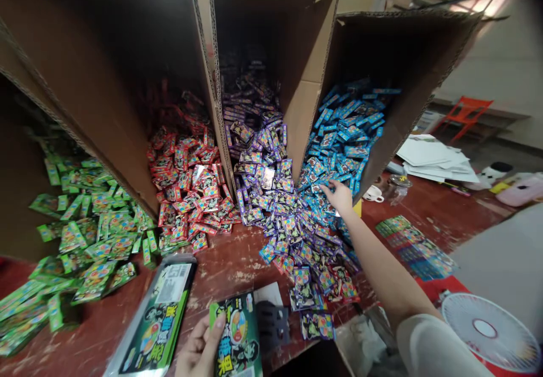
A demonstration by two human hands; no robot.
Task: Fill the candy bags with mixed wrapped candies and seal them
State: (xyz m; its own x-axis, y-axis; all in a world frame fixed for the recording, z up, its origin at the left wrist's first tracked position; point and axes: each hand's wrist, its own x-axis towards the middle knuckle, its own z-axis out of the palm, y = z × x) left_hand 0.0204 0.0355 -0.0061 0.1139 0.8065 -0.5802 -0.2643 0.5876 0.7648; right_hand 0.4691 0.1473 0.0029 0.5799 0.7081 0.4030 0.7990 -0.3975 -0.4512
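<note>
At the bottom centre my left hand (203,343) holds a green and black printed packet (237,334), thumb on its front. Farther off, my right hand (338,196) reaches to the pile of small blue packets (339,133) spilling from the right-hand carton; its fingers are pinched at a packet on the pile's near edge. Small purple packets (288,213) spread from the middle carton onto the table, beside red packets (186,167). A larger packet in clear wrapping (156,320) lies left of my left hand.
Cardboard cartons (311,82) stand open along the back. Green packets (102,230) cover the left side. Rows of packets (416,247), a white fan (487,331), a paper stack (436,159) and a white cup (373,194) are on the right. An orange chair (466,114) stands behind.
</note>
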